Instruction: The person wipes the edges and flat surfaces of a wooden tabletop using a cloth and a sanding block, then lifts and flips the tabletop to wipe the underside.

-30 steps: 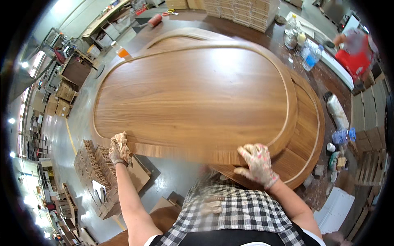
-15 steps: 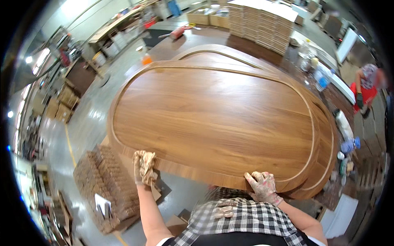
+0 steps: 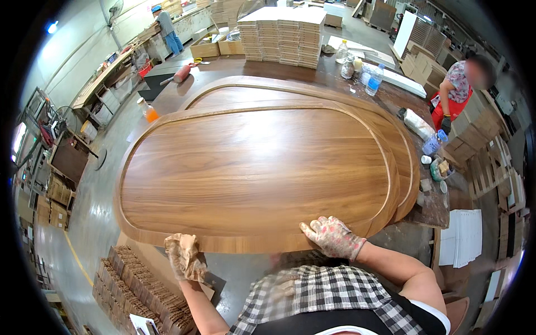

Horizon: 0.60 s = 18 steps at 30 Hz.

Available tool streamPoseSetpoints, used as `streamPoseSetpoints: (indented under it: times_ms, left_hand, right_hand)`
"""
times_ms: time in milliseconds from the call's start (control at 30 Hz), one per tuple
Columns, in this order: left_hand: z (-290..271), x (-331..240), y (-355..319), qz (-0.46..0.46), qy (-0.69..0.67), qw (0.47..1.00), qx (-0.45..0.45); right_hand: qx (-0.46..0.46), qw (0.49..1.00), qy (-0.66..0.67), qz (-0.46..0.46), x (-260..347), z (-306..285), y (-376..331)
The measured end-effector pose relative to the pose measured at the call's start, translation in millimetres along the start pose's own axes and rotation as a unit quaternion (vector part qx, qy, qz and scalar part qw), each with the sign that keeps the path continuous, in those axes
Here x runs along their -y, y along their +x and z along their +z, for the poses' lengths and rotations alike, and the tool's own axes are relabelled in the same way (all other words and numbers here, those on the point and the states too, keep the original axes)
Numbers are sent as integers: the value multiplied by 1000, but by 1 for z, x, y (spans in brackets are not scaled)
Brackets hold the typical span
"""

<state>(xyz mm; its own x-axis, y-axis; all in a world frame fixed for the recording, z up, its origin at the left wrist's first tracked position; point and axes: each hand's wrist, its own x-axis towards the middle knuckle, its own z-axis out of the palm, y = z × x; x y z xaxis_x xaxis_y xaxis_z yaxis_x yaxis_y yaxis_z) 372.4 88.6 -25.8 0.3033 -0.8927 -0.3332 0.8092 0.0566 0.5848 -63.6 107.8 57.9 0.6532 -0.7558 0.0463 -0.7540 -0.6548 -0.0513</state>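
Note:
A large oval-ended wooden panel (image 3: 251,178) with a raised rim lies in front of me, overlapping a similar wooden panel (image 3: 223,96) beneath and behind it. At its near left edge, my left hand (image 3: 176,250) is closed on a crumpled tan rag (image 3: 194,268), against the panel's outer side. My right hand (image 3: 335,239), in a stained, pink-spotted glove, lies palm down on the near rim right of the middle. Its fingers are apart, with the tips on top of the wood.
Behind the panels stand a stack of boards (image 3: 282,42), a red-handled roller (image 3: 182,73) and a bottle of orange liquid (image 3: 148,111). Bottles, including a blue-labelled one (image 3: 374,81), line the right side. Ribbed brown stacks (image 3: 139,285) sit lower left. A co-worker (image 3: 455,92) stands at right.
My view has swung, so the panels sit further left and more of the right side shows. The rag hand has shifted along the near left edge; my right hand remains on the rim, fingers more spread.

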Motion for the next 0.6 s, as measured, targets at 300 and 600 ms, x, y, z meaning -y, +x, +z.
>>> streamPoseSetpoints:
  times_ms: [300,600]
  left_hand:
    - [3,-40,-44,209,207,956,-19]
    - [174,-74,-137,602,539,588,31]
  right_hand:
    - [80,994,60,-41,19,-131,-61]
    - [100,993,-61,-9,15,-298,-78]
